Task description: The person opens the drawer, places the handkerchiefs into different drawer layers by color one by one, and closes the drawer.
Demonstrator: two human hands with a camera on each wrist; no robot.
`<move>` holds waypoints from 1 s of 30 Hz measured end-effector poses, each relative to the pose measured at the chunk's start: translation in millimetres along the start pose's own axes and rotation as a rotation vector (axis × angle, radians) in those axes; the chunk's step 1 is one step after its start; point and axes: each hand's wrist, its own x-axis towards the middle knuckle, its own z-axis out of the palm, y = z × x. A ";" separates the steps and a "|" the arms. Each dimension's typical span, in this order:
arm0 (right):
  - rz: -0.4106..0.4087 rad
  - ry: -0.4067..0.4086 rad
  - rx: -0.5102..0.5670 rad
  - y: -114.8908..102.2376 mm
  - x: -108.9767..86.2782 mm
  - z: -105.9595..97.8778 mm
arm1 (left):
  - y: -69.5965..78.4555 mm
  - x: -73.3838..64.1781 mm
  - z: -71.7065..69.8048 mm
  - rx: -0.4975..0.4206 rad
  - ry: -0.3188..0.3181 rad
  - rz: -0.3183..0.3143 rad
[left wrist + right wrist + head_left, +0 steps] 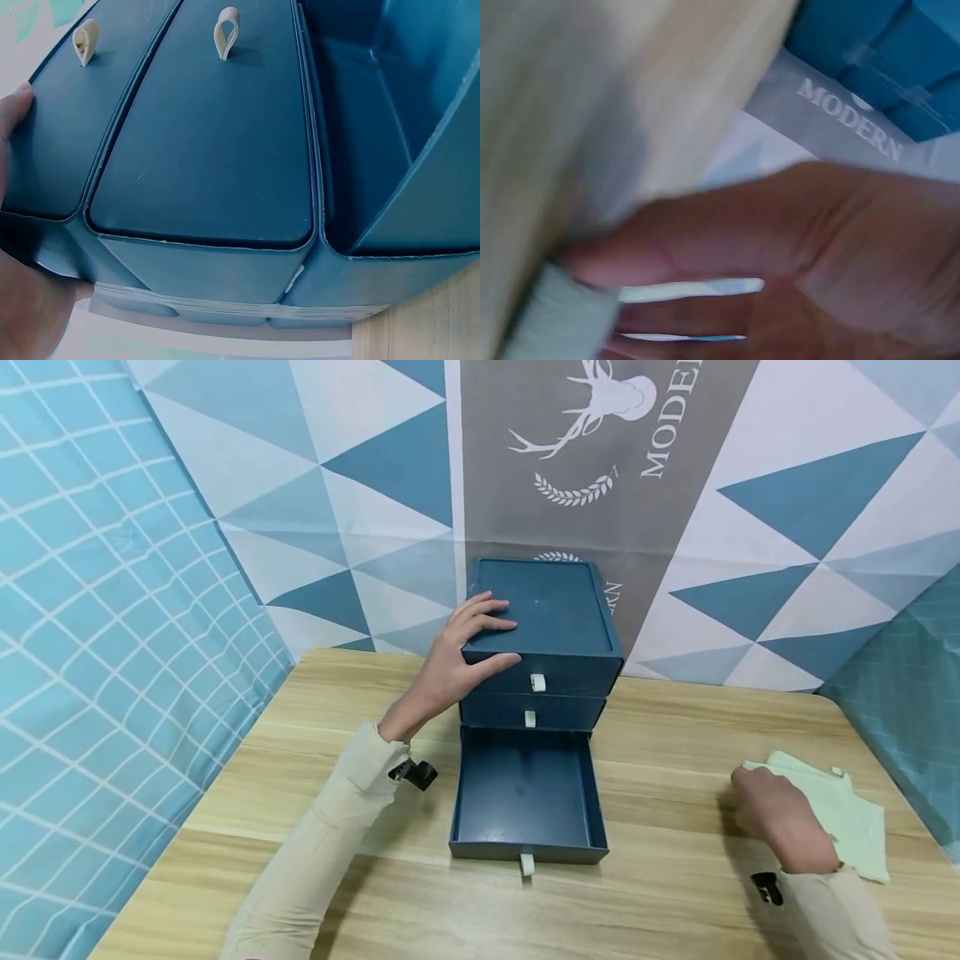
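A dark blue three-drawer unit (551,610) stands against the back wall, its bottom drawer (521,789) pulled out with nothing inside. My left hand (468,647) rests on the unit's top left edge. Its fingers lie straight across the top and its thumb reaches over the front of the upper drawer (75,127). White loop tabs (226,34) mark the drawer fronts. Over at the right, my right hand (776,814) pinches the left edge of a folded pale green cloth (847,827) on the table. Thumb and fingers close on the cloth (559,319) in the right wrist view.
The wood-grain table (667,885) carries the unit and the cloth. Behind it hangs a patterned wall covering (390,468) with triangles and a deer print. A blue gridded sheet (97,635) borders the left side; another sheet (900,668) hangs at the right.
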 end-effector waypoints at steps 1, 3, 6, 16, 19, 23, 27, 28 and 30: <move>-0.012 0.058 -0.022 -2.0 0.5 2.5 | 0.3 0.0 -0.2 0.003 0.001 0.000; -0.030 0.158 -0.057 -5.9 1.4 7.6 | 0.4 0.4 -0.3 0.008 0.001 0.002; -0.043 0.268 -0.077 -8.8 2.5 12.5 | 0.5 1.1 -0.8 0.011 -0.004 0.012; -0.066 0.364 -0.034 -4.2 6.6 8.7 | -2.3 0.2 -4.1 -0.015 0.028 0.030; -0.055 0.347 -0.017 -1.3 7.8 7.0 | -1.6 0.7 -3.8 -0.013 0.028 0.029; -0.028 0.298 0.026 5.1 6.9 5.9 | 8.8 0.7 -4.1 -0.018 0.016 0.014; -0.016 0.260 0.077 12.4 0.6 6.7 | 27.1 -0.3 -6.1 -0.036 0.000 0.008; -0.017 0.255 0.090 14.3 -1.8 7.4 | 30.6 -0.3 -6.5 -0.040 -0.004 0.010; -0.013 0.253 0.121 17.0 -7.2 7.1 | 33.8 -0.1 -6.4 -0.042 -0.010 0.020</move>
